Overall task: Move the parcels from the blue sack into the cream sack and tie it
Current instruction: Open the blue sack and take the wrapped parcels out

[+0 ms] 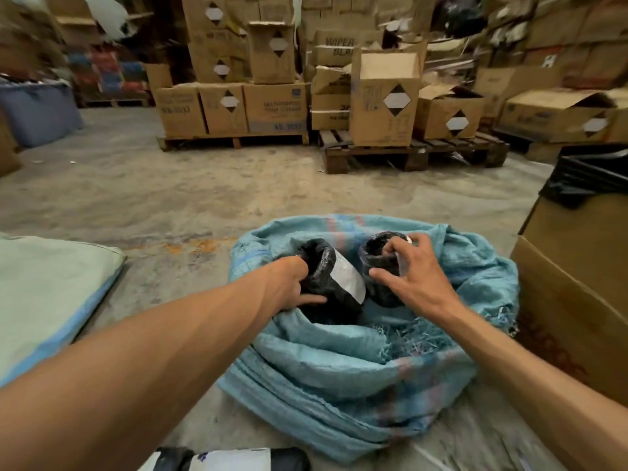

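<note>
Blue sack [339,379] slumped open on the concrete floor [163,185], mouth rolled down. Inside its opening, two black-wrapped parcels side by side. Left hand [289,287] reaching into the sack, fingers curled round the left parcel [326,280], the one with a white label, thumb along its near lower edge. Right hand [413,270] just beside it, fingers spread and bent over the right parcel [379,263], thumb at its near side, fingertips on its top rim; a loose grasp. Cream sack [44,290] flat on the floor well to the left of the blue sack, apart from both hands. Brown carton [571,294] right against the blue sack's right side. Stacked cardboard boxes [272,107] on pallets far beyond the blue sack.
</note>
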A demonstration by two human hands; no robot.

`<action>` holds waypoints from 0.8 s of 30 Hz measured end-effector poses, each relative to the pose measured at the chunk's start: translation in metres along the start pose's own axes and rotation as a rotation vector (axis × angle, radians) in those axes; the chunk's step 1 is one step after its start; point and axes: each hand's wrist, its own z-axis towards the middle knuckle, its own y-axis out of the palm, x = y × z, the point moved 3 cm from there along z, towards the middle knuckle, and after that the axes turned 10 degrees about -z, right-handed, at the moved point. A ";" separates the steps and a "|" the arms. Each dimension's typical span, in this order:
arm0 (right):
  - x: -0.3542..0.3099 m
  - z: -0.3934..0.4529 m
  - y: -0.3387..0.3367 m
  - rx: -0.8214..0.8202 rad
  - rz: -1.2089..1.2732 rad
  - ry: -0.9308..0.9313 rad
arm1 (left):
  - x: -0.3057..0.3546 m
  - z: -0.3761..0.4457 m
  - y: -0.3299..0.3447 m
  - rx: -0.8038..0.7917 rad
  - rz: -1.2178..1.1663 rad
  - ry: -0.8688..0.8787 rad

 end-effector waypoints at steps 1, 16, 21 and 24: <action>-0.002 -0.002 -0.007 0.052 0.030 0.035 | -0.001 0.003 0.005 -0.044 -0.137 -0.122; -0.083 -0.058 -0.038 0.215 0.371 0.006 | -0.008 -0.038 -0.081 0.022 0.070 0.196; -0.126 -0.088 -0.028 0.118 0.553 -0.042 | -0.020 -0.059 -0.143 0.118 0.084 0.180; -0.144 -0.102 -0.013 0.021 0.599 -0.100 | -0.027 -0.071 -0.168 0.211 0.099 0.181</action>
